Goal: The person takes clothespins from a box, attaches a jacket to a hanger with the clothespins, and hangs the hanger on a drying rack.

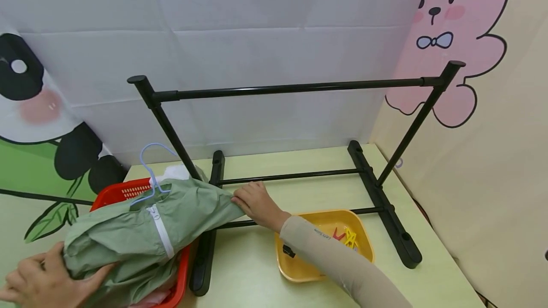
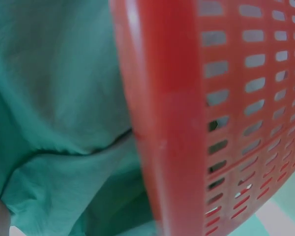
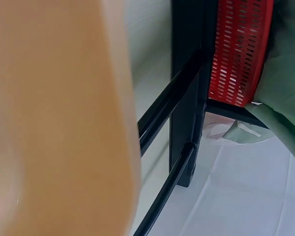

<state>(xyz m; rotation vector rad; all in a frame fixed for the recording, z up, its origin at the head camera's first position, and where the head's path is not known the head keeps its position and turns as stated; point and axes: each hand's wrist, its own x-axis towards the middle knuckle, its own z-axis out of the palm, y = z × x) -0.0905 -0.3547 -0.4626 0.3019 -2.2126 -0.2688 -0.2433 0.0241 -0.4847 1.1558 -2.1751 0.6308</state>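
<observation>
A green zip jacket (image 1: 128,232) with a white zipper lies over the red basket (image 1: 183,274), a light-blue hanger (image 1: 151,175) coming out of its neck. At the jacket's left side, my left hand (image 1: 51,277) grips the cloth, its thumb lying across the top. My right hand (image 1: 261,206) pinches the end of the sleeve on the right, stretched out beside the black rack post. Green cloth (image 2: 64,98) hangs inside the basket rim (image 2: 162,118) in the left wrist view. In the right wrist view the jacket (image 3: 285,69) shows at the edge.
A black clothes rack (image 1: 295,88) stands on the pale table (image 1: 244,270), its left foot (image 1: 203,265) right beside the basket. Under my right forearm sits a yellow tray (image 1: 295,274) with small clips (image 1: 350,237). A white wall covering (image 1: 274,56) rises behind.
</observation>
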